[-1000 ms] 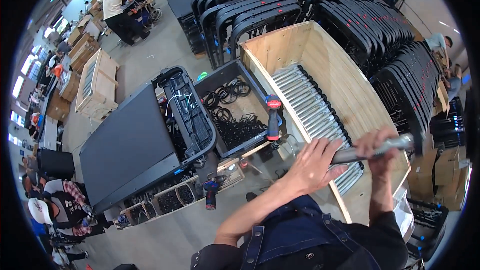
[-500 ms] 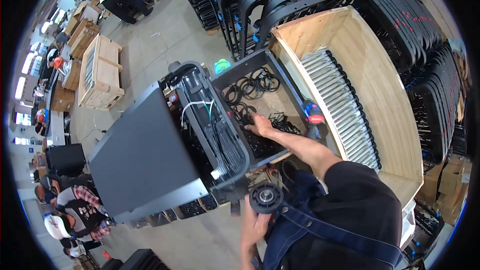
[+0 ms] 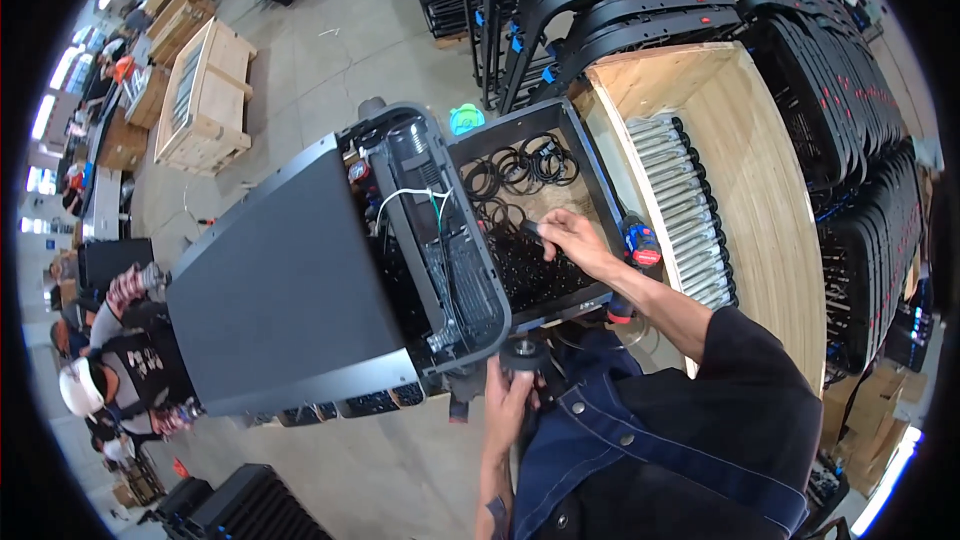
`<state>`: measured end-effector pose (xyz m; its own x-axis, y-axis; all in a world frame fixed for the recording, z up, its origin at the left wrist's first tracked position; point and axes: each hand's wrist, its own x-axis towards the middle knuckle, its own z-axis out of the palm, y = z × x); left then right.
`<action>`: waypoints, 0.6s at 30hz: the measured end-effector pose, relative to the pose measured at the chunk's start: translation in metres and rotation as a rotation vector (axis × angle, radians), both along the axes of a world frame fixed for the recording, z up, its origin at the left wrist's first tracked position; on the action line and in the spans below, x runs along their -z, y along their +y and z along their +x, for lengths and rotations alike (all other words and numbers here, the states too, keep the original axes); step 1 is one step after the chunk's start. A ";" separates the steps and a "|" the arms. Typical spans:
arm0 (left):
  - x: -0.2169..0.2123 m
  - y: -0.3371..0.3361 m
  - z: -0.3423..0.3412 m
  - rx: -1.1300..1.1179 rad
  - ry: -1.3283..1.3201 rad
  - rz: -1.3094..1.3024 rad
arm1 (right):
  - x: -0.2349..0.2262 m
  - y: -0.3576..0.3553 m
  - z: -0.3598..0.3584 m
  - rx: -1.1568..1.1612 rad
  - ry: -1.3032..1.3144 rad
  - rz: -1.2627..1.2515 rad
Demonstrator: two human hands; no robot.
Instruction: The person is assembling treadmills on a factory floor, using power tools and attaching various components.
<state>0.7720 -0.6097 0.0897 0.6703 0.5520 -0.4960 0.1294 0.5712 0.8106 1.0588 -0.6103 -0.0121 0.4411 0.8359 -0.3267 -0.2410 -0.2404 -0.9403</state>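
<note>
My left hand (image 3: 508,398) is closed around a black wheel (image 3: 524,354) with a metal hub, low in front of my body beside the treadmill's corner. Above the open dark tray (image 3: 584,130), my right hand (image 3: 574,240) pinches a small black piece (image 3: 533,229); its exact kind is too small to make out. Black rings (image 3: 520,168) lie in the tray's far part, and many small black fasteners (image 3: 535,280) are heaped in its near part. Left of the tray is a treadmill base (image 3: 290,290) with an uncovered end showing wires (image 3: 412,194).
A wooden crate (image 3: 775,200) holding a row of metal rollers (image 3: 680,210) stands to the right. A blue-and-red power tool (image 3: 640,242) sits between tray and crate. Stacked black frames (image 3: 640,15) fill the back. Another person (image 3: 140,380) is at far left.
My right hand has come up from the tray's contents and now pinches a small black piece. The wheel in my left hand has tilted, and the whole view has shifted.
</note>
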 end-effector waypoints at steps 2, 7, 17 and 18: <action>0.007 0.002 0.000 0.051 0.011 0.001 | -0.059 -0.025 -0.017 -0.080 0.168 0.046; 0.002 0.004 -0.008 0.135 -0.073 0.030 | -0.120 -0.058 -0.051 -0.386 0.211 0.057; 0.006 -0.016 -0.059 0.060 -0.057 0.119 | -0.167 -0.067 -0.145 -0.675 -0.436 0.121; 0.005 -0.014 -0.064 0.001 -0.072 0.118 | -0.168 -0.067 -0.152 -0.700 -0.666 0.215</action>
<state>0.7080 -0.6242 0.0843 0.7021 0.6030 -0.3789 0.0693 0.4717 0.8790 0.9067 -0.6768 0.1559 -0.1372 0.9905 -0.0017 0.4843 0.0656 -0.8724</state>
